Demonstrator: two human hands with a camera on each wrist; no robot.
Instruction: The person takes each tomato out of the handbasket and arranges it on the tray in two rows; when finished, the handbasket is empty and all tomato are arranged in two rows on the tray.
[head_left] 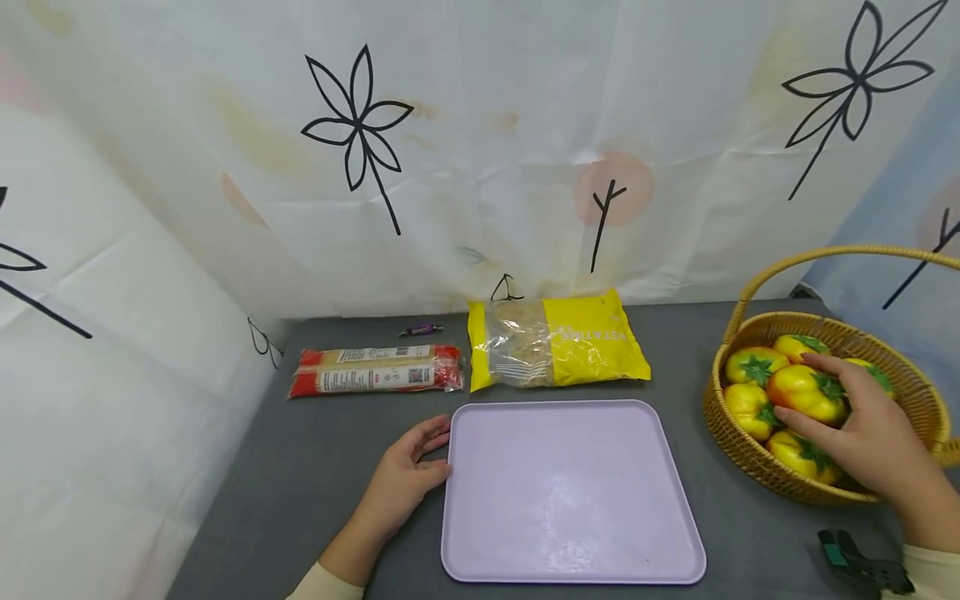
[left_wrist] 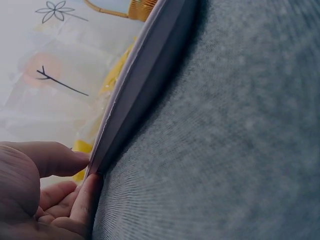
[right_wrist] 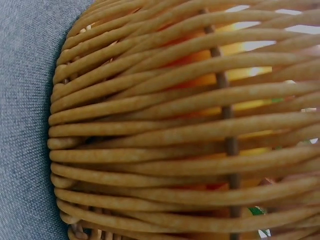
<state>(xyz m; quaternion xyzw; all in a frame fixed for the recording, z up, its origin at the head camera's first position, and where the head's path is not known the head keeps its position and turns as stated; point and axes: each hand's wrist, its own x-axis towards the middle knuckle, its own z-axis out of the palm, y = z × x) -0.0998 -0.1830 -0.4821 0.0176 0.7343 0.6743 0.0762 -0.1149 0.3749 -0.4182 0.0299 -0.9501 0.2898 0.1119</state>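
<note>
Basket [right_wrist: 140, 155] wall fills your right-wrist view; grip hidden there. Head view: your right hand [head_left: 873, 429] pinches the top yellow-red fruit [head_left: 806, 393] inside the basket; tray [head_left: 570, 492] lies left of the basket. Left-wrist view: your left hand [left_wrist: 50, 200] pinches the tray's rim, on the side away from the basket.

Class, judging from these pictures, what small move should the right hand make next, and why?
Probably lift the red-tinged yellow fruit straight up, clear of the basket: the right hand has its thumb and fingers about it, and other fruits crowd close around. The left hand only touches the tray at its edge.
</note>
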